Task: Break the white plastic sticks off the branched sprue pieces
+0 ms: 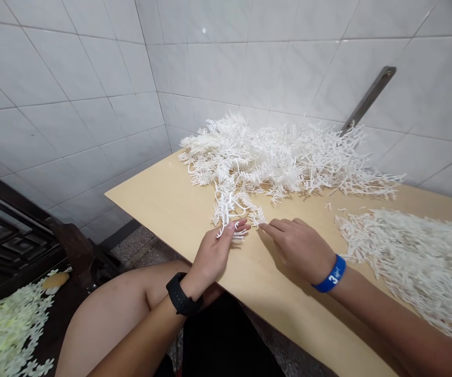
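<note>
My left hand [215, 252] is closed around the stem of a white plastic branched sprig [229, 205], thumb on top, with fine tips sticking out past the fingers. The sprig's far end runs into the large heap of similar white sprigs [273, 152] at the back of the table. Just to the right, my right hand [302, 247] is curled with its fingertips pinched at the end of a side branch [256, 215] of that sprig. The thumb tip and the exact pinch point are partly hidden.
The pale wooden table [155, 193] stands against tiled walls. A flatter pile of small white plastic pieces [426, 262] lies at the right. A metal bracket [369, 99] leans up the wall. At lower left, pale flower pieces [6, 330] lie beside dark carved furniture [9, 235].
</note>
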The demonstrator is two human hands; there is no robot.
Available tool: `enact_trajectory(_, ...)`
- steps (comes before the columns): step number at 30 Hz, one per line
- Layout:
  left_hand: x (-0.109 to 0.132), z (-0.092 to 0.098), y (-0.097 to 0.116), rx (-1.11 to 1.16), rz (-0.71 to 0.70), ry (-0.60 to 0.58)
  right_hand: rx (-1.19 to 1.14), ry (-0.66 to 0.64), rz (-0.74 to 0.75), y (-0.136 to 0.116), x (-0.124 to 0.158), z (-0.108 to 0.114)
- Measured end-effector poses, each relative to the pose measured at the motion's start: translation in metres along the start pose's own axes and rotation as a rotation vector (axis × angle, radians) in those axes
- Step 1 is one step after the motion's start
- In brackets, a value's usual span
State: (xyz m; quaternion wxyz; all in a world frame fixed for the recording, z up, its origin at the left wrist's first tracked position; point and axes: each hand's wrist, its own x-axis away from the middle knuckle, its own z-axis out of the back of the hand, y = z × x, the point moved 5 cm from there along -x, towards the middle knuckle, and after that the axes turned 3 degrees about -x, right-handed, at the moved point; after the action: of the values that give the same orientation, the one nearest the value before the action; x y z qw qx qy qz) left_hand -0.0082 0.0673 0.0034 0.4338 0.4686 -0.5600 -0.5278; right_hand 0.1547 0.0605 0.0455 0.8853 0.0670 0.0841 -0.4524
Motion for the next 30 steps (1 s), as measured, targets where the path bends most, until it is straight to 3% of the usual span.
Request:
enact_trajectory(5, 0.001, -0.003, 0.002, -0.053, -0.032, -0.031, -0.152, 0.048, 0.007, -0.004, 0.002, 0.013)
enact_trajectory(8, 0.004, -0.005, 0.005, -0.122, -0.059, -0.051, -0.424, 0.110, -0.040, -0.008, 0.000, 0.020)
enact_trajectory(11, 0.007, -0.010, 0.010, -0.202, -0.116, -0.106, -0.687, 0.040, -0.085, -0.016, -0.004, 0.012)
enact_trajectory(15, 0.008, -0.012, 0.011, -0.262, -0.125, -0.109, -0.809, 0.016, -0.018, -0.029, -0.007, 0.004)
enact_trajectory(20, 0.010, -0.009, 0.007, -0.276, -0.041, 0.005, -0.785, 0.116, 0.076, -0.035, -0.002, 0.006)
enact_trajectory(24, 0.009, -0.009, 0.009, -0.273, -0.051, 0.031, -0.614, 0.181, 0.164, -0.037, 0.002, 0.009)
enact_trajectory(28, 0.002, 0.002, 0.002, -0.077, 0.058, 0.180, -0.489, 0.265, 0.228, -0.034, 0.010, 0.017)
enact_trajectory(30, -0.001, 0.003, 0.000, 0.002, 0.072, 0.184, -0.431, 0.246, 0.205, -0.029, 0.012, 0.018)
